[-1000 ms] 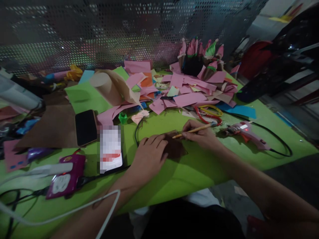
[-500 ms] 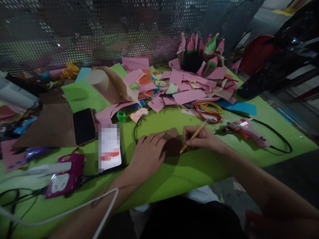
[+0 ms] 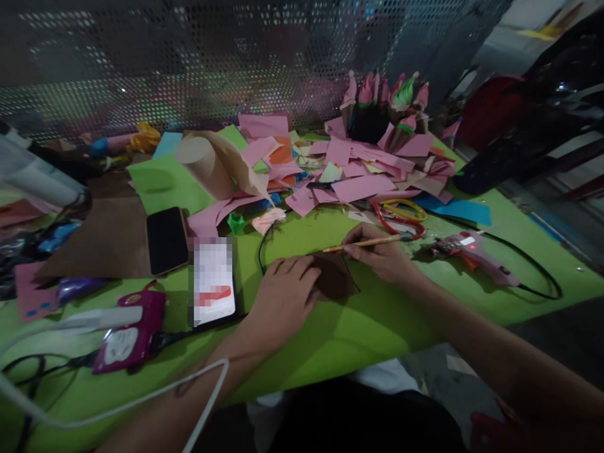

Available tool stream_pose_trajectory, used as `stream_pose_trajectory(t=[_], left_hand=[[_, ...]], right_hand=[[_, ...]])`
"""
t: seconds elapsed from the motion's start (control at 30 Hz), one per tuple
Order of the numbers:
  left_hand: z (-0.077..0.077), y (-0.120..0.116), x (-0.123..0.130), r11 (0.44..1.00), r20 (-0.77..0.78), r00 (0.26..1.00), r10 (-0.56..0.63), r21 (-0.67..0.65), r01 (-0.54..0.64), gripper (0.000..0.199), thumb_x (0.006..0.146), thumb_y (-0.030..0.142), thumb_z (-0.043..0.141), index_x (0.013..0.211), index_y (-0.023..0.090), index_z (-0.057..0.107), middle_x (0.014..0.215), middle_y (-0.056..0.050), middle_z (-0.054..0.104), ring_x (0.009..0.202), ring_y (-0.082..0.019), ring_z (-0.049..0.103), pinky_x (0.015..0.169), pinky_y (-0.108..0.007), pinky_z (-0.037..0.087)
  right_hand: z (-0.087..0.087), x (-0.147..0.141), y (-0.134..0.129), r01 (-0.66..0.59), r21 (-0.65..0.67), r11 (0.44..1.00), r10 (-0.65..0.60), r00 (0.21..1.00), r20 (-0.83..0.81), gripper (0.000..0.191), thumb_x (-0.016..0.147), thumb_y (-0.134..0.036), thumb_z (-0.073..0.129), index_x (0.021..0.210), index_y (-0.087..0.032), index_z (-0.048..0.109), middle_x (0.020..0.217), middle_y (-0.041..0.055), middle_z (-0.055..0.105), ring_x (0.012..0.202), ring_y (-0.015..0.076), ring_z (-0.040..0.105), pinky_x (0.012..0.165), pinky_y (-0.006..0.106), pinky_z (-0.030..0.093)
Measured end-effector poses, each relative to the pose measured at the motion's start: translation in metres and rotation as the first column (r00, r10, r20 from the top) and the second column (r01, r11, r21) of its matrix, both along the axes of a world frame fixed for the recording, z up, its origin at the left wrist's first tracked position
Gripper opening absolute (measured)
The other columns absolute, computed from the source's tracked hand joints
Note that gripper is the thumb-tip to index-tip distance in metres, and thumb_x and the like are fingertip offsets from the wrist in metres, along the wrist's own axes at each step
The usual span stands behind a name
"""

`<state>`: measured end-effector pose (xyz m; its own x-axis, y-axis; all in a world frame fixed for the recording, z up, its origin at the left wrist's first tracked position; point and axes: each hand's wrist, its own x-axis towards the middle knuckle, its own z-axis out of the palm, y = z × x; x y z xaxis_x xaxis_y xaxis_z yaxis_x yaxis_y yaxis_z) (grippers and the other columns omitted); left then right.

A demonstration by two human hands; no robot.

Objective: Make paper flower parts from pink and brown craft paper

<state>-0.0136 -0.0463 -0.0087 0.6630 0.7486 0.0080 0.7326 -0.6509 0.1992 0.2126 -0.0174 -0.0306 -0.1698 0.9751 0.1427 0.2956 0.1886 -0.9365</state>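
A small piece of brown paper [image 3: 336, 277] lies on the green table top [image 3: 306, 352] in front of me. My left hand [image 3: 289, 286] rests flat over its left part, fingers stretched out. In my right hand [image 3: 372, 255] is a wooden pencil [image 3: 377, 242], held almost level with its tip pointing left, close to the paper's far edge. Whether the tip touches the paper I cannot tell. Just beyond that hand lie scissors with red [image 3: 401, 229] and yellow handles.
A pink glue gun [image 3: 481, 255] lies to the right with its cord. Coloured paper scraps [image 3: 363, 189] spread across the back. At left are a dark phone [image 3: 167, 241], a phone with a lit screen [image 3: 214, 308], a magenta power box [image 3: 132, 333] and cables.
The pencil has swung from steep to nearly level. Its tip has gone from the paper's near right side to the far edge. My left hand stays on the paper.
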Motion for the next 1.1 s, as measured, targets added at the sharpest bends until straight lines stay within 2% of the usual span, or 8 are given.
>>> stream_pose_trajectory(t=[0.27, 0.47, 0.77, 0.97, 1.1], left_hand=[[-0.001, 0.000, 0.000, 1.000, -0.004, 1.000, 0.004, -0.019, -0.004, 0.030, 0.096, 0.026, 0.052, 0.123, 0.017, 0.061, 0.135, -0.010, 0.063, 0.123, -0.028, 0.058, 0.102, -0.048, 0.046], [-0.001, 0.001, 0.000, 1.000, 0.000, 1.000, 0.009, -0.026, -0.009, 0.029, 0.097, 0.028, 0.052, 0.123, 0.017, 0.061, 0.136, -0.011, 0.062, 0.122, -0.029, 0.058, 0.101, -0.049, 0.046], [-0.001, 0.001, -0.002, 1.000, 0.008, 1.000, 0.000, -0.023, 0.001, 0.031, 0.095, 0.025, 0.054, 0.124, 0.017, 0.059, 0.133, -0.011, 0.063, 0.121, -0.029, 0.058, 0.099, -0.049, 0.045], [0.000, 0.002, -0.003, 1.000, 0.011, 1.000, -0.017, -0.025, 0.017, 0.030, 0.094, 0.023, 0.054, 0.122, 0.017, 0.060, 0.134, -0.011, 0.062, 0.120, -0.029, 0.058, 0.097, -0.048, 0.046], [0.001, 0.002, -0.003, 1.000, 0.022, 1.000, -0.021, -0.011, 0.021, 0.028, 0.094, 0.023, 0.053, 0.120, 0.017, 0.061, 0.133, -0.010, 0.062, 0.122, -0.028, 0.056, 0.099, -0.047, 0.045]], right_hand=[[-0.002, 0.000, 0.000, -0.012, 0.036, 0.999, 0.008, 0.996, 0.093, 0.023, 0.088, -0.043, 0.065, 0.082, -0.022, 0.059, 0.074, 0.0018, 0.060, 0.067, 0.0167, 0.054, 0.058, 0.028, 0.043], [0.002, 0.001, -0.002, -0.036, 0.034, 0.999, 0.032, 0.995, 0.094, 0.022, 0.086, -0.041, 0.065, 0.079, -0.022, 0.058, 0.070, 0.0007, 0.059, 0.063, 0.0152, 0.051, 0.055, 0.027, 0.039], [0.014, 0.002, -0.009, -0.141, -0.151, 0.978, 0.140, 0.990, -0.013, 0.016, 0.078, -0.033, 0.066, 0.072, -0.020, 0.057, 0.061, -0.0026, 0.054, 0.056, 0.0118, 0.046, 0.051, 0.024, 0.034], [0.021, 0.005, -0.016, -0.222, -0.284, 0.933, 0.214, 0.975, -0.062, 0.015, 0.075, -0.030, 0.067, 0.071, -0.020, 0.058, 0.060, -0.0026, 0.055, 0.056, 0.0118, 0.049, 0.052, 0.025, 0.035], [0.023, 0.007, -0.017, -0.285, -0.310, 0.907, 0.274, 0.958, -0.079, 0.015, 0.073, -0.030, 0.067, 0.070, -0.019, 0.058, 0.060, -0.0019, 0.056, 0.056, 0.0121, 0.051, 0.052, 0.025, 0.036]])
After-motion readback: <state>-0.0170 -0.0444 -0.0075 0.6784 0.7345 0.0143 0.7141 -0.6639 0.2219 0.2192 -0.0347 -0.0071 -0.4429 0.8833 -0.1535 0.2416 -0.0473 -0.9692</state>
